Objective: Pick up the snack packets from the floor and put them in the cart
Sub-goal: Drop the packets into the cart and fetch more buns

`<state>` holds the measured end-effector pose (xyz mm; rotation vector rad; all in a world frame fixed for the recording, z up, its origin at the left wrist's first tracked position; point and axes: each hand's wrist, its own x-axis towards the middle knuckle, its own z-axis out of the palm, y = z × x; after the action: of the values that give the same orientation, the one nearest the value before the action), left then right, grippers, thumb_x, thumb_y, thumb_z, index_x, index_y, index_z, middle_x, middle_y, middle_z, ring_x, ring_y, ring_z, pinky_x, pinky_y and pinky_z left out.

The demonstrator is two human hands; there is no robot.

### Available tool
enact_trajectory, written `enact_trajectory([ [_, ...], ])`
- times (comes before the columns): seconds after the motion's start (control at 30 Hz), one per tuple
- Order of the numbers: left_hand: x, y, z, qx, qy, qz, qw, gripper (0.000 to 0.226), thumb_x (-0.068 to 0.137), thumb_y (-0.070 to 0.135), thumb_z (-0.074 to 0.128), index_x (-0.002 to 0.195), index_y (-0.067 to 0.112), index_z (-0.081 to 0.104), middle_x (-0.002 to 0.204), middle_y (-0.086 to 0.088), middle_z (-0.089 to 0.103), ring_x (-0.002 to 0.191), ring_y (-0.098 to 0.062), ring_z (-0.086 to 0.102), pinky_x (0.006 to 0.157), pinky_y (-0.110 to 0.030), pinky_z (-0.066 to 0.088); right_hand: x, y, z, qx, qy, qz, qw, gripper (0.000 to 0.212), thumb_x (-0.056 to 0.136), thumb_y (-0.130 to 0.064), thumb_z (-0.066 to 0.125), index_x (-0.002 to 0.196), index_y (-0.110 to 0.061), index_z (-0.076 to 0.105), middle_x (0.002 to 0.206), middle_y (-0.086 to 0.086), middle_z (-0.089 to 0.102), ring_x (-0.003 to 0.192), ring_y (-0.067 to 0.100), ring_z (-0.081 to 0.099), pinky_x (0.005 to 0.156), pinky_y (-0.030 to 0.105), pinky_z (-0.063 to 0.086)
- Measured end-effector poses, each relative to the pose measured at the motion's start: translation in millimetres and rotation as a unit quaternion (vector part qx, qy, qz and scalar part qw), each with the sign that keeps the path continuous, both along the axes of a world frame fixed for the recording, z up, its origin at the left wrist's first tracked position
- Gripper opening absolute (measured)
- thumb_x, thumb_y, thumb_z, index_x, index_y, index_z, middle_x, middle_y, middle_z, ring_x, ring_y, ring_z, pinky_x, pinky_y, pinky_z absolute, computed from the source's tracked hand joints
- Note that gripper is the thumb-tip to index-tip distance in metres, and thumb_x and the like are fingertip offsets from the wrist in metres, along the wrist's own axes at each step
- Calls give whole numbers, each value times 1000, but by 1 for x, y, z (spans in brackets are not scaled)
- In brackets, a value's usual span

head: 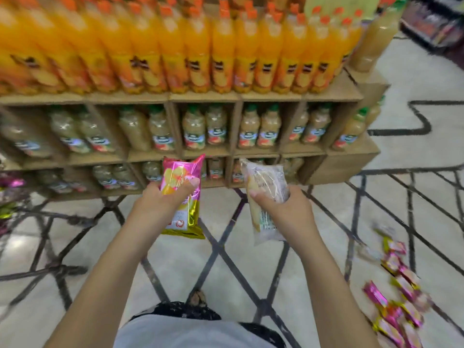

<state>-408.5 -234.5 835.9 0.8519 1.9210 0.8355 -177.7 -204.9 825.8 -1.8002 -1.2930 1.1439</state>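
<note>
The left hand (160, 199) holds a pink and gold packet (184, 169). Its grip is closed on it, with the thumb across the front and the fingers behind. The packet stands nearly upright, and its gold lower edge hangs below the hand.

The right hand (283, 209) holds a clear packet (266, 177) with something pale inside. Here too the grip is closed around the middle of the packet, which leans a little to the left at its top. The two packets are near each other but apart, both in the air in front of the shelf (206, 96).

More loose packets (399, 297) (pink and gold, quite blurred) lie in a heap on the floor (175, 259) near its lower right corner, well apart from both hands. The floor between the arms and the shelf front is pale with black lines, and there is open room there and to the right of the shelf end.

The shelf carries orange bottles (221, 51) on top and pale juice bottles (258, 129) in the compartments below. At the left edge some shiny things (11, 187) show, too blurred to tell.
</note>
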Motion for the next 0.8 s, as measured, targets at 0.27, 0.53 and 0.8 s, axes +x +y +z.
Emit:
enact_trajectory([
  [0.27,-100,-12,-8,7,-36,149,988,53,71,66,72,97,20,68,84,-5,73,70,-19,70,61,-29,51,-116,50,0,-20,-24,149,988,48,74,-47,78,105,-18,56,91,-7,61,77,4,58,54,21,39],
  [0.53,-156,6,-17,-15,-33,273,961,37,82,57,64,89,21,58,80,1,62,69,-11,59,56,-26,40,-204,125,-5,-24,-52,280,958,51,73,-55,76,105,-21,57,94,-6,62,82,9,59,58,24,42],
  [0.8,-208,59,-23,-8,-44,402,914,41,83,56,64,97,18,62,83,-2,66,70,-14,63,53,-27,41,-303,219,-8,-6,-64,401,914,55,75,-53,76,113,-20,55,100,-4,62,89,16,62,72,33,53],
])
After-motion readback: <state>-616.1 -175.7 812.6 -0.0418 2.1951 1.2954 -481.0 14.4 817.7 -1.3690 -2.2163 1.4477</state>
